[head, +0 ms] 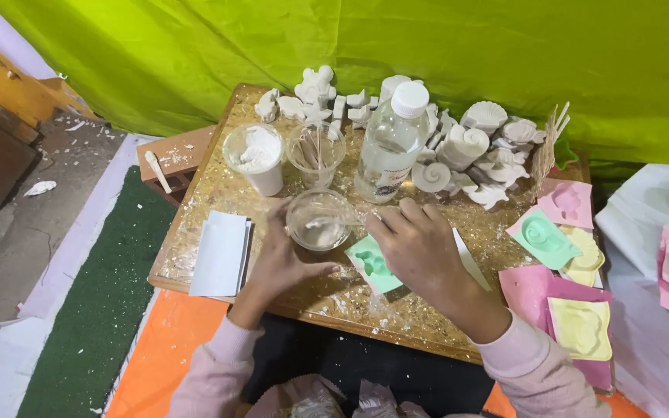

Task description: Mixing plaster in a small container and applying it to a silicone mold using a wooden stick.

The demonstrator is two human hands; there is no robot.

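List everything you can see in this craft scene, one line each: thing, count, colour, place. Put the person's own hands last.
Clear cup: one, holds whitish mix, table centre.
Stirring stick: one, pale, in that cup.
Green mould: one, mint, under the right hand.
Powder cup: one, white, table rear left.
Cup of sticks: one, clear, beside powder cup.
Water bottle: one, clear, white cap, rear centre.
Plaster casts: many, white, along rear edge.
Other moulds: several; green, pink, yellow; right side.
Paper sheets: a few, white, left edge.
Wooden table: one, speckled.
Left hand: steadies the clear cup.
Right hand: holds the stirring stick.
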